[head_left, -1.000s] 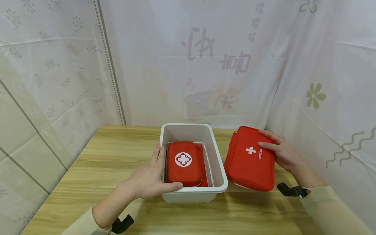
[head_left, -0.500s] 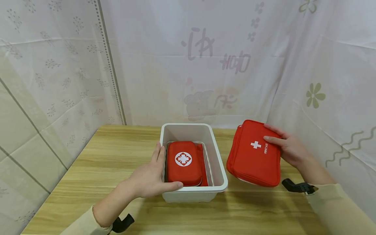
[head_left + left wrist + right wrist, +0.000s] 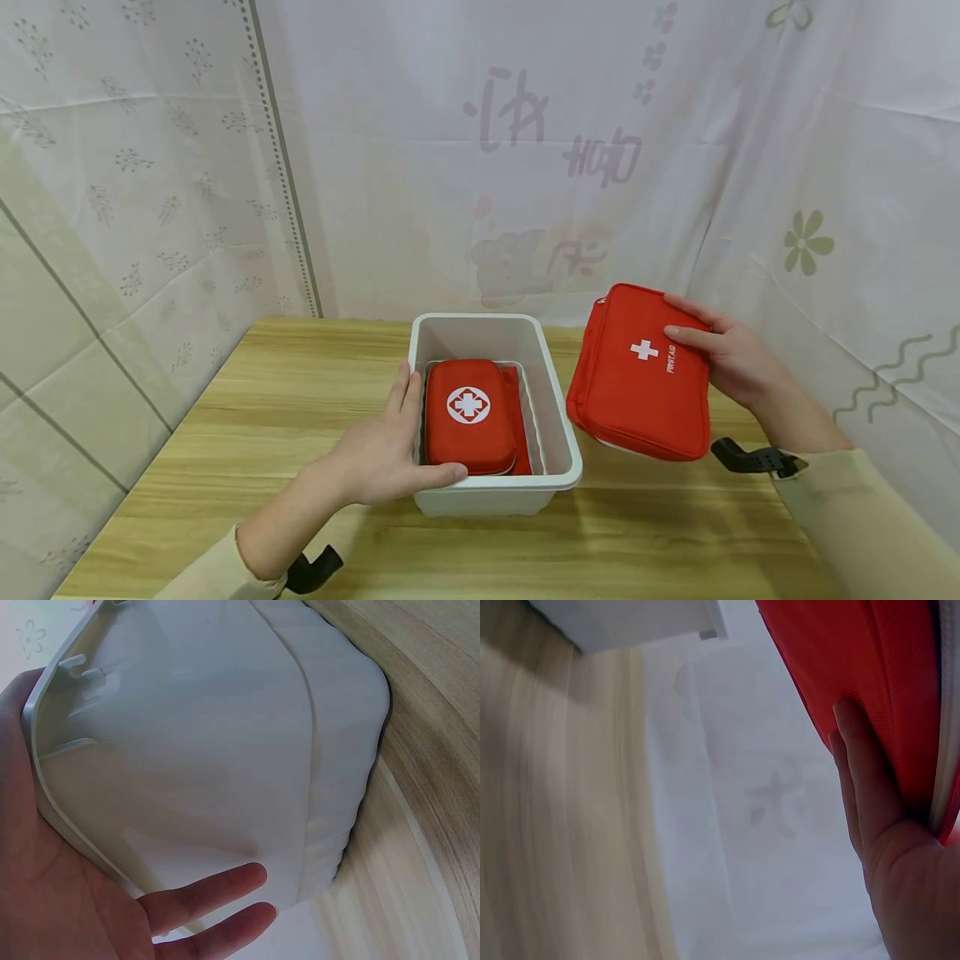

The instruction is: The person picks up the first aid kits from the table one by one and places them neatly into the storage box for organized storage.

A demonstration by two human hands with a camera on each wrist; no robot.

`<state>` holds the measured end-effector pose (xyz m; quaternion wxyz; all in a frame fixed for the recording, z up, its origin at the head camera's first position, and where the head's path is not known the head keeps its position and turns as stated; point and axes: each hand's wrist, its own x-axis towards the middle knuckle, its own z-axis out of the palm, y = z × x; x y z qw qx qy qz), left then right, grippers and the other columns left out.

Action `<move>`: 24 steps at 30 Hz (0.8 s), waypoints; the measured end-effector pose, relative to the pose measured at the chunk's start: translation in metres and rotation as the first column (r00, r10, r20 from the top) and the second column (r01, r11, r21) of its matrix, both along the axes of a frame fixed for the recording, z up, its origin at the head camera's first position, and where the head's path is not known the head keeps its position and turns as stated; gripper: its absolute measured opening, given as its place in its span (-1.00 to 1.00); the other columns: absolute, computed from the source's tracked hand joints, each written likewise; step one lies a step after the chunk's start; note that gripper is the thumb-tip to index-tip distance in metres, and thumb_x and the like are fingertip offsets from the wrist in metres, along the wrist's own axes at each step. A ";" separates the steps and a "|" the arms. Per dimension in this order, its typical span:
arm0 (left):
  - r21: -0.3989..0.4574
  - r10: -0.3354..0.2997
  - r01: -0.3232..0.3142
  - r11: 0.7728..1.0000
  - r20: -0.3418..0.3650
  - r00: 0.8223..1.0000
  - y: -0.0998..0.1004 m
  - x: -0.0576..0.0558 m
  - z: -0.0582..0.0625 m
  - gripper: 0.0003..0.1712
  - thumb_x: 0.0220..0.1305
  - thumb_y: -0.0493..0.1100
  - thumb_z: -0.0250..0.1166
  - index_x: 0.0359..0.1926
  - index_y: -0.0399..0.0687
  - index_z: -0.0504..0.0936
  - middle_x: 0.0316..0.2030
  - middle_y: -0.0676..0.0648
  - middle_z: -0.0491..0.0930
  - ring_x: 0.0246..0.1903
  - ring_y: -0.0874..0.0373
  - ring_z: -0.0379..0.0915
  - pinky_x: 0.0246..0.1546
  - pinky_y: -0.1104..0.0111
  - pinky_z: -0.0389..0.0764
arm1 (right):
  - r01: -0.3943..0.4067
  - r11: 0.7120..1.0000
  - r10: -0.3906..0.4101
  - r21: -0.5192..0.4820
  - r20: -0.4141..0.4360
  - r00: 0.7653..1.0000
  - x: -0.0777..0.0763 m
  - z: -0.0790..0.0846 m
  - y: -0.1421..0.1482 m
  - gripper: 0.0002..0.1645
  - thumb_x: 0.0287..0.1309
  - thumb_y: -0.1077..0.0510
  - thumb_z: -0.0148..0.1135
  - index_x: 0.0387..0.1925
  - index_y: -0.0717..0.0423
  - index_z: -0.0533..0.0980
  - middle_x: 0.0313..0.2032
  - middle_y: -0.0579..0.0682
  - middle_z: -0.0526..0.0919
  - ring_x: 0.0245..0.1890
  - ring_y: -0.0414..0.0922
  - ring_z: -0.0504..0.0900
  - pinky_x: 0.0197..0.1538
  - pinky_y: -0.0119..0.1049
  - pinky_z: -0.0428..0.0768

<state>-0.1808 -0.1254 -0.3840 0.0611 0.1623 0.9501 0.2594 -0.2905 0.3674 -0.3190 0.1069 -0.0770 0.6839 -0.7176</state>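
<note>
A white plastic bin [image 3: 498,483] stands on the table. Inside it lies a red hard first-aid case [image 3: 470,446] with a white cross emblem, on top of another flat red item [image 3: 519,429], mostly hidden. My left hand [image 3: 378,454] holds the bin's near left corner, thumb along the near rim; in the left wrist view two fingers [image 3: 217,889] lie against the outer wall. To the right of the bin, my right hand [image 3: 738,358] grips a red zipped first-aid pouch [image 3: 637,396] by its right edge, thumb on top, fingers [image 3: 866,761] underneath. The pouch is tilted, above the table.
The wooden table [image 3: 300,375] extends to both sides of the bin. Behind it and at the sides hangs a pale patterned curtain [image 3: 420,167]. A black wrist strap piece [image 3: 753,458] sits by the right sleeve.
The right hand has raised the red first-aid pouch, first going right, then back left toward the bin. The left hand and the bin stay where they were.
</note>
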 end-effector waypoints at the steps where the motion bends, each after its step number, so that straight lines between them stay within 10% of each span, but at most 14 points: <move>1: -0.001 0.000 0.000 1.000 0.000 1.000 0.000 0.000 0.000 0.73 0.08 0.77 0.34 0.79 -0.14 -0.38 0.79 -0.18 -0.52 -0.33 0.08 0.71 -0.04 0.07 0.75 | 0.001 1.000 -0.001 0.004 0.005 1.000 0.000 0.002 -0.003 -0.17 0.66 0.23 0.14 0.77 -0.08 0.09 0.11 -0.18 0.74 -0.05 -0.12 0.86 -0.03 -0.16 0.84; 24: 0.003 -0.005 0.005 1.000 -0.013 1.000 0.002 -0.001 -0.003 0.68 0.11 0.74 0.33 0.79 -0.17 -0.31 0.79 -0.18 -0.50 0.04 -0.16 0.78 0.15 -0.04 0.73 | -0.090 0.995 0.090 0.044 0.004 0.996 -0.018 0.014 -0.095 -0.22 0.61 0.24 0.23 0.70 -0.01 0.21 0.33 -0.05 0.53 0.02 -0.14 0.82 0.07 -0.22 0.82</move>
